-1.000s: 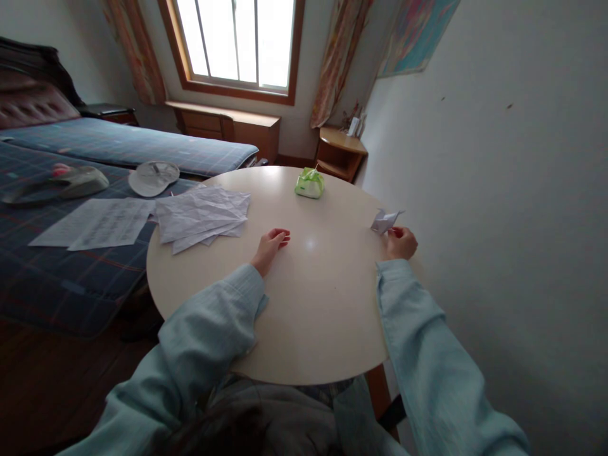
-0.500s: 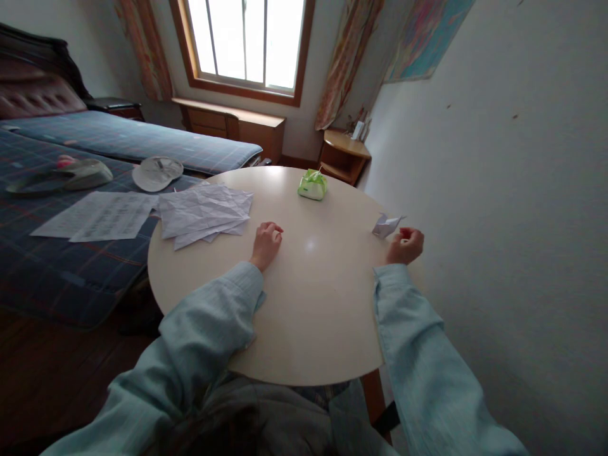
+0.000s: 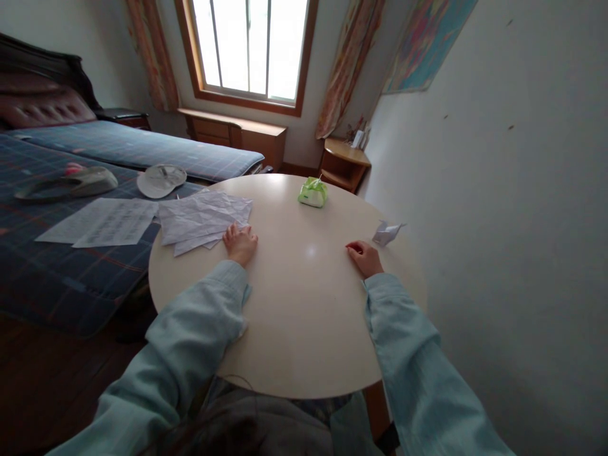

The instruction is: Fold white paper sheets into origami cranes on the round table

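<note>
My left hand (image 3: 240, 245) is at the near right edge of a stack of creased white paper sheets (image 3: 202, 215). Its fingers are a little apart and their tips rest on the paper; no sheet is lifted. Over the right part of the round white table (image 3: 304, 316), my right hand (image 3: 365, 258) is closed, fingers curled together and pointing left, with nothing visible in them. Just beyond it to the right stands a small folded paper figure (image 3: 386, 233) with pointed ends, apart from the hand.
A green and white tissue pack (image 3: 313, 192) lies at the table's far side. To the left, a bed (image 3: 109, 272) holds printed sheets (image 3: 111, 220), a pale cap (image 3: 161, 180) and a grey-white bag-like item (image 3: 90, 182). A wall (image 3: 498, 253) runs close along the right.
My left hand has moved left from bare tabletop onto the paper stack's edge. My right hand has moved left, away from beside the folded paper figure, which stays standing in place.
</note>
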`<state>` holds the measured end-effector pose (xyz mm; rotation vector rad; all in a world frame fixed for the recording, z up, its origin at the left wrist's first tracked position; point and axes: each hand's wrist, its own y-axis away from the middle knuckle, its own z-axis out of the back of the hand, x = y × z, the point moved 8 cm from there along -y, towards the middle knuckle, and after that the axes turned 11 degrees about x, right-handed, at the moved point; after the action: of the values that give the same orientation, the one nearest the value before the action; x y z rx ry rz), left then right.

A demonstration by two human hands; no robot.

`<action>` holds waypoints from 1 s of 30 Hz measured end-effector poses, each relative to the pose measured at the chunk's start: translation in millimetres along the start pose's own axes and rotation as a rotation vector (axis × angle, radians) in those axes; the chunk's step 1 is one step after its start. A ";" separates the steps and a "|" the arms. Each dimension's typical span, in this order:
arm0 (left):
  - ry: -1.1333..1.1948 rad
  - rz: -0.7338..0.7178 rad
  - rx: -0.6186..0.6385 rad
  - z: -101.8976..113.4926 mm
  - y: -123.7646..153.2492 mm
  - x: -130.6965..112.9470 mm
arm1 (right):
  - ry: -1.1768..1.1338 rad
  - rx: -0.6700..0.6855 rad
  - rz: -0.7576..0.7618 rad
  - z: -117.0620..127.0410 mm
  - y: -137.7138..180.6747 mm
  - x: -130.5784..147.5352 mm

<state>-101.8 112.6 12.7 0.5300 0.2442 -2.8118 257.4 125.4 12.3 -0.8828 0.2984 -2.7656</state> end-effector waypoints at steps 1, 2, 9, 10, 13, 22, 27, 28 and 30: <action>-0.008 -0.010 0.008 -0.7 0.6 -1.1 | -0.012 -0.001 -0.012 1.2 0.3 -1.0; -0.013 -0.017 0.013 -1.3 1.4 -2.1 | -0.021 0.003 -0.021 1.9 0.5 -1.5; 0.023 -0.073 -0.033 5.4 4.9 -6.8 | -0.031 0.014 -0.039 3.8 1.4 0.4; 0.028 -0.082 -0.040 6.5 4.6 -6.7 | -0.034 0.012 -0.039 4.0 1.5 0.6; 0.011 -0.089 -0.037 6.2 2.6 -4.7 | -0.047 0.002 -0.029 4.9 1.8 1.1; -0.038 -0.086 0.007 -0.2 -1.9 1.7 | -0.031 0.003 -0.019 5.3 1.5 2.1; -0.074 -0.075 0.028 -2.0 -4.1 2.3 | -0.027 0.002 -0.033 3.9 1.0 -0.3; -0.073 -0.071 0.027 -2.2 -4.3 2.5 | -0.028 0.000 -0.032 3.6 1.0 -0.7; -0.064 -0.062 0.021 -2.4 -4.4 3.1 | -0.030 -0.005 -0.031 3.4 1.0 -1.5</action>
<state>-105.1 116.5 9.9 0.4433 0.2219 -2.8887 260.7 124.4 14.0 -0.9372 0.2889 -2.7780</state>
